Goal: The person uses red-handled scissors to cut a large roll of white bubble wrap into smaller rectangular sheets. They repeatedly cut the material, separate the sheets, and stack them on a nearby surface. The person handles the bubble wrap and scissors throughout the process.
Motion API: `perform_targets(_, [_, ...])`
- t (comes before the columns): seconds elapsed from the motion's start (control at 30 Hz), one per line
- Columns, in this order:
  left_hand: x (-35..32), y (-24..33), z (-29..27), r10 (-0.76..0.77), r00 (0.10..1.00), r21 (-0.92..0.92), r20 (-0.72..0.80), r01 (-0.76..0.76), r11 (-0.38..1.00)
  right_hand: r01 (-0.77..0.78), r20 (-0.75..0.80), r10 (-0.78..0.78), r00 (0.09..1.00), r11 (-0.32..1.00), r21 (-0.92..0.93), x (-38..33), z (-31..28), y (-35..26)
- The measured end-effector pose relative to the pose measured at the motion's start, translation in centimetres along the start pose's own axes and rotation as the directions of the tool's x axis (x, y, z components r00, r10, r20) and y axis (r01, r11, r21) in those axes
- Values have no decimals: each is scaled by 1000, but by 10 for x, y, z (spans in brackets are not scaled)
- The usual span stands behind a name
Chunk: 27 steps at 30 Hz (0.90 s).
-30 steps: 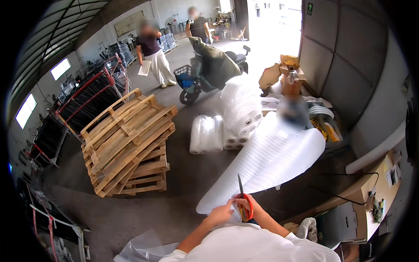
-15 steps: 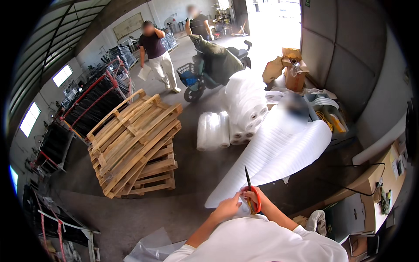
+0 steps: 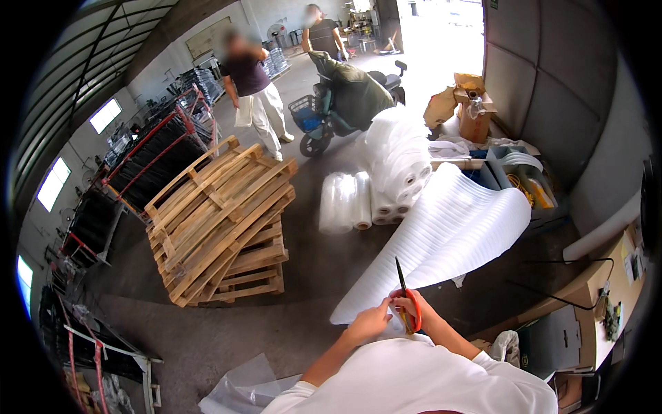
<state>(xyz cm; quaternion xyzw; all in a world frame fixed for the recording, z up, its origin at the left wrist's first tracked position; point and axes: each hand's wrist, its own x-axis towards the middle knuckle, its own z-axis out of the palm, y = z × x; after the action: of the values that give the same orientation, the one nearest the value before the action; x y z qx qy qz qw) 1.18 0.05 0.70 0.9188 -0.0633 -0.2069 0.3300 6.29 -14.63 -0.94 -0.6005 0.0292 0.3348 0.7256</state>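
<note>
In front of my body, my right hand (image 3: 425,314) grips a pair of scissors (image 3: 416,314) by its red-orange handles, with the dark blades pointing up and away. My left hand (image 3: 369,324) is closed close beside it, fingertips near the scissors' handles. A small pale, translucent piece (image 3: 394,326) shows between the hands; what my left fingers pinch is too small to make out. Just beyond both hands, a large white ribbed foam sheet (image 3: 441,228) spreads out, curled along its right side, its narrow end near my left hand.
Stacked wooden pallets (image 3: 227,221) stand on the left. Clear-wrapped rolls (image 3: 400,172) and a covered scooter (image 3: 352,96) are farther off. A cardboard box (image 3: 474,121) and a grey bin (image 3: 520,176) sit at the right. Two people (image 3: 252,83) stand beyond the pallets. Plastic film (image 3: 245,386) lies at lower left.
The view has shifted slightly, so the scene sits a little farther right. The nearer person has stepped closer to the pallets and lowered a sheet-like item. Both hands keep their closed grip.
</note>
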Motion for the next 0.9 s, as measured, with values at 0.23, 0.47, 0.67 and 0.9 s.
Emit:
perform_targets(0.23, [2,-7,6,4,1000,6,-10,-4,1000,8,-19,-8,1000,1000,7,2,1,6])
perform_targets(0.47, [0,-4,2,19,1000,11,5,-19,1000,-5,-27,6,1000,1000,29,0,2,7])
perform_targets(0.67, [-1,-6,3,7,1000,18,-7,-7,1000,14,6,-14,1000,1000,10,4,-2,16])
perform_targets(0.9, [-2,-9,3,18,1000,8,-15,-18,1000,5,-25,-4,1000,999,37,0,3,11])
